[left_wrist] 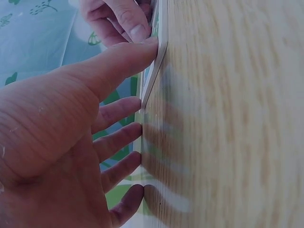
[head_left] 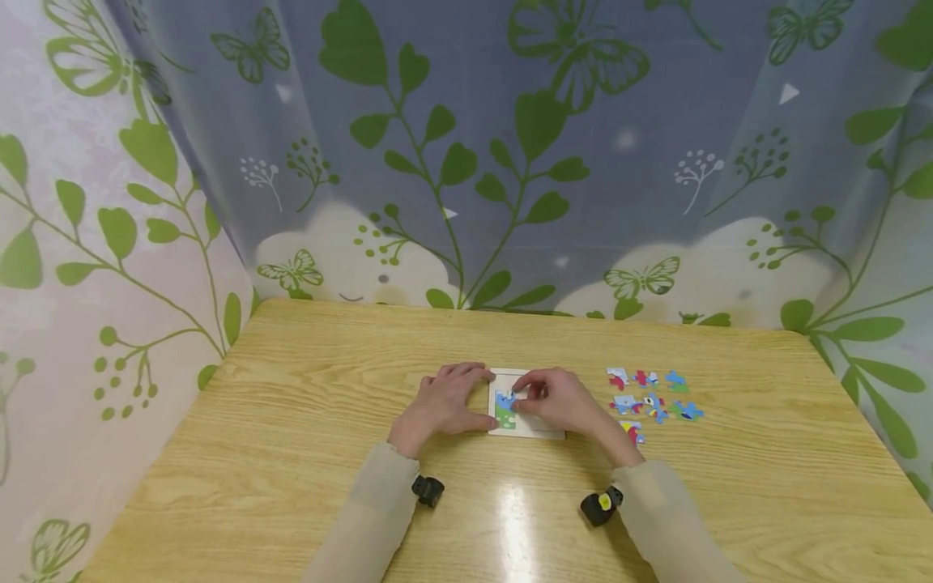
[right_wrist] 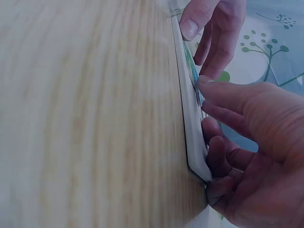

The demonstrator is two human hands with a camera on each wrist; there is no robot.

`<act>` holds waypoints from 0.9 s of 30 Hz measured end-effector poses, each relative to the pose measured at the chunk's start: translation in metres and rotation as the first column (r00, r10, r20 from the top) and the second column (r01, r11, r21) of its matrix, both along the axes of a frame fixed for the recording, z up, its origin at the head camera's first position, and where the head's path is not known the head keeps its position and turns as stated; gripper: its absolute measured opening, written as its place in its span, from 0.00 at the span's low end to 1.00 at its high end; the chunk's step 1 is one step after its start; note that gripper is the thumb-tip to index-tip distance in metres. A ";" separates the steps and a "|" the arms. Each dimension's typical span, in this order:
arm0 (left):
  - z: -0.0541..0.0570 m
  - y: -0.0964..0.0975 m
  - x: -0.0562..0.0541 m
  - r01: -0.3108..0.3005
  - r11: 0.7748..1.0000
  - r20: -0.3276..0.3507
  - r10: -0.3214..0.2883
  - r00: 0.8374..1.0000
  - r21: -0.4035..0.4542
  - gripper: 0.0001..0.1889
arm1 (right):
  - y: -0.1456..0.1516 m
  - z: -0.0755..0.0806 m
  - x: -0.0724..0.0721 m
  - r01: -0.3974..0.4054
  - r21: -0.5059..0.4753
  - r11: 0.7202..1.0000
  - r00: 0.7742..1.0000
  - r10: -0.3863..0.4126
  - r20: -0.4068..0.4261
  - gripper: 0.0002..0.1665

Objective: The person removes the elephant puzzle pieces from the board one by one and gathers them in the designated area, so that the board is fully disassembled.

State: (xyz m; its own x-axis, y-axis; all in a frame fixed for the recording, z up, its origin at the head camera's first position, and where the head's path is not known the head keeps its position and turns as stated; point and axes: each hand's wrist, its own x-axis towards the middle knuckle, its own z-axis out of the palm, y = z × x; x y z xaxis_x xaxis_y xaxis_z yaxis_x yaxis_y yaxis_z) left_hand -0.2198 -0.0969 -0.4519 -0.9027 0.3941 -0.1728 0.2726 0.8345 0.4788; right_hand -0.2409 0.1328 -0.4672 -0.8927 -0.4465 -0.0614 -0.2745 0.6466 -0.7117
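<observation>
A white puzzle tray (head_left: 543, 431) lies flat on the table, with joined blue and green jigsaw pieces (head_left: 504, 413) along its left side. My left hand (head_left: 446, 399) rests at the tray's left edge, fingers spread. Its thumb touches the lower left corner, and in the left wrist view the other fingertips (left_wrist: 135, 105) meet the tabletop and tray edge. Over the tray, my right hand (head_left: 564, 399) pinches a small blue puzzle piece (head_left: 513, 396) between thumb and index finger, at the joined pieces. The right wrist view shows its other fingers (right_wrist: 218, 154) curled beside the tray rim.
Several loose puzzle pieces (head_left: 653, 407), in blue, red, yellow and green, lie in rough rows to the right of the tray. The wooden table (head_left: 321, 364) ends at a patterned curtain (head_left: 466, 162) behind, with more patterned cloth at both sides.
</observation>
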 end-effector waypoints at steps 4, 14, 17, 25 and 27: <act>0.000 0.000 0.000 -0.004 1.000 -0.002 0.004 1.000 0.001 0.38 | -0.002 0.001 0.000 0.011 0.005 1.000 1.000 -0.011 0.003 0.14; 0.000 0.000 0.000 -0.016 1.000 0.001 0.016 1.000 0.005 0.38 | -0.006 0.000 0.000 0.048 0.017 0.999 0.999 -0.049 0.022 0.10; 0.000 0.001 -0.001 -0.021 1.000 0.002 0.021 1.000 0.001 0.37 | -0.007 0.001 0.000 0.062 0.013 0.998 0.998 -0.063 0.029 0.10; -0.001 0.002 -0.001 -0.017 1.000 0.004 0.017 1.000 -0.011 0.35 | -0.007 -0.001 0.002 0.074 -0.004 0.997 0.997 -0.074 0.016 0.11; -0.002 0.003 -0.001 -0.020 1.000 0.005 0.020 1.000 -0.012 0.35 | -0.007 -0.002 0.003 0.077 -0.013 0.997 0.997 -0.076 0.013 0.11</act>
State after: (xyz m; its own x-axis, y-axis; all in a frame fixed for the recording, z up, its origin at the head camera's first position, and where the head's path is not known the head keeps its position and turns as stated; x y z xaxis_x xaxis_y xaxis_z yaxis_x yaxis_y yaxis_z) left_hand -0.2213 -0.0940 -0.4535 -0.9094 0.3743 -0.1816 0.2539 0.8451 0.4704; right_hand -0.2383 0.1258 -0.4694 -0.9235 -0.3778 -0.0669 -0.2157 0.6555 -0.7237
